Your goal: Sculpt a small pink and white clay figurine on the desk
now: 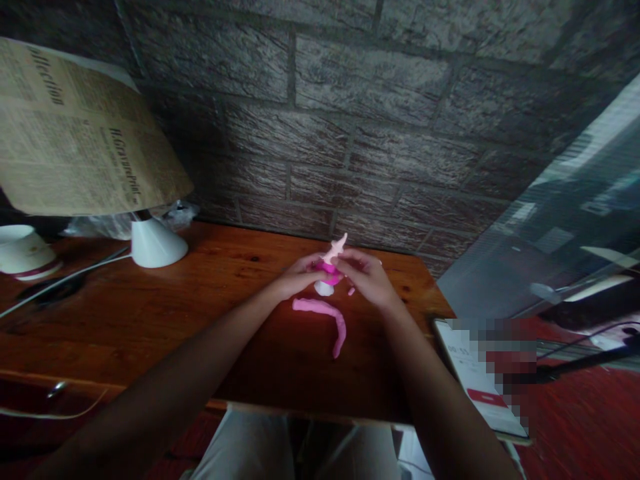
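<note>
Between my hands a small clay figure [329, 270] stands upright over the wooden table, with a pale pink pointed top, a bright magenta middle and a white base. My left hand [300, 275] closes on its magenta part from the left. From the right, my right hand [369, 273] has its fingers closed on the figure near the pale pink top. Closer to me lies a curved pink clay roll [325, 312], untouched. A small pink piece [351, 291] shows just below my right hand; whether it touches the hand I cannot tell.
A lamp with a newspaper-print shade [90, 140] and white base [157, 241] stands at the left, beside a white cup [25, 250] and a cable [75, 280]. A phone-like screen [475, 373] sits at the table's right edge. A stone-block wall [320, 133] rises behind.
</note>
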The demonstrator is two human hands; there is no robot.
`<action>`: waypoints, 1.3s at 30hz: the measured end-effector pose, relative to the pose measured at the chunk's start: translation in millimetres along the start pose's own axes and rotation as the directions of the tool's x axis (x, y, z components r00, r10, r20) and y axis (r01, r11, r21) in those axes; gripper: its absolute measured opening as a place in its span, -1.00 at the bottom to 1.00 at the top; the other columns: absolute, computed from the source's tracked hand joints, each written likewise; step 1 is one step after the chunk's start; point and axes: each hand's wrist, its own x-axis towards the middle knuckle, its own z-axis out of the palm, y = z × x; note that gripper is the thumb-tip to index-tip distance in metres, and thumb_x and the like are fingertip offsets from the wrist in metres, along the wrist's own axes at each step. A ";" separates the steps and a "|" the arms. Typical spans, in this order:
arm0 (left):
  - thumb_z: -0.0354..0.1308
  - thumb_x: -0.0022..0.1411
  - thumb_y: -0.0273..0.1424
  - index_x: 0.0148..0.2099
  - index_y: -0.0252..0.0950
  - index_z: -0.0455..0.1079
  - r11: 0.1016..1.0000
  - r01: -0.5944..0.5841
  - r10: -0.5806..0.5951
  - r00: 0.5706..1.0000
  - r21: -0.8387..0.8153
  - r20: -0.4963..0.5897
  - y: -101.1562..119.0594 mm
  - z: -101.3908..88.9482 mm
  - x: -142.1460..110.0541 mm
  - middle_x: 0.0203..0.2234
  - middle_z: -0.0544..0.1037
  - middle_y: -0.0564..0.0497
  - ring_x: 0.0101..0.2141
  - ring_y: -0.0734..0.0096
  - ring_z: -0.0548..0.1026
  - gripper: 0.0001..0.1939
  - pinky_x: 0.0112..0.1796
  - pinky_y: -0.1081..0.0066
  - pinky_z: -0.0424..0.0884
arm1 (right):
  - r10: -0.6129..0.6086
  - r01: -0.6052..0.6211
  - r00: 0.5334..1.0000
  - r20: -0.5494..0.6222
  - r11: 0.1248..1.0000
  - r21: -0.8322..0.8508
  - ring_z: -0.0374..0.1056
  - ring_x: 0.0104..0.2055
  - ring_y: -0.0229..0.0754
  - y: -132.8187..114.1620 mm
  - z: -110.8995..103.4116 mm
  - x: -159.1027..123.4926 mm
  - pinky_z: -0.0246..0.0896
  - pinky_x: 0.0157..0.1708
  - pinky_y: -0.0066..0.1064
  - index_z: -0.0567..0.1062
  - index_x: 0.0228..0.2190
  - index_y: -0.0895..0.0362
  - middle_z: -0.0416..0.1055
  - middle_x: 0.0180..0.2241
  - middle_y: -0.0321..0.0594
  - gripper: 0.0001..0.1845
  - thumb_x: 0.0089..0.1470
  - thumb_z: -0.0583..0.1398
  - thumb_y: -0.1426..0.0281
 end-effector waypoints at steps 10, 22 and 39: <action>0.36 -0.05 -0.43 -0.19 -0.35 0.44 0.987 0.047 -0.046 0.999 -0.153 0.011 8.3 6.8 -2.4 -0.33 0.57 0.00 -0.33 0.44 0.52 -0.68 -0.25 0.41 0.38 | 0.125 -0.100 0.987 -0.103 0.970 0.224 0.10 -0.65 -0.42 0.4 1.3 1.8 -0.11 -0.76 -0.59 0.54 -0.34 0.13 0.33 -0.59 -0.36 -0.57 -0.11 0.31 0.04; 0.40 -0.08 -0.39 -0.17 -0.35 0.49 0.977 0.100 -0.099 0.995 -0.186 0.016 5.3 5.7 -0.9 -0.32 0.59 -0.04 -0.34 0.41 0.53 -0.63 -0.28 0.42 0.39 | 0.179 -0.135 0.981 -0.080 0.914 0.383 0.15 -0.65 -0.42 -1.0 -1.8 3.4 -0.10 -0.72 -0.56 0.53 -0.36 0.15 0.33 -0.63 -0.39 -0.60 -0.18 0.37 0.12; 0.38 -0.05 -0.41 -0.12 -0.34 0.50 0.993 0.050 -0.054 0.998 -0.111 -0.028 0.1 0.4 1.0 -0.26 0.59 -0.07 -0.28 0.36 0.55 -0.62 -0.21 0.37 0.41 | 0.191 -0.111 0.974 -0.125 0.876 0.469 0.30 -0.59 -0.36 3.1 -2.9 7.2 0.03 -0.61 -0.56 0.49 -0.35 0.13 0.42 -0.63 -0.37 -0.61 -0.26 0.38 0.21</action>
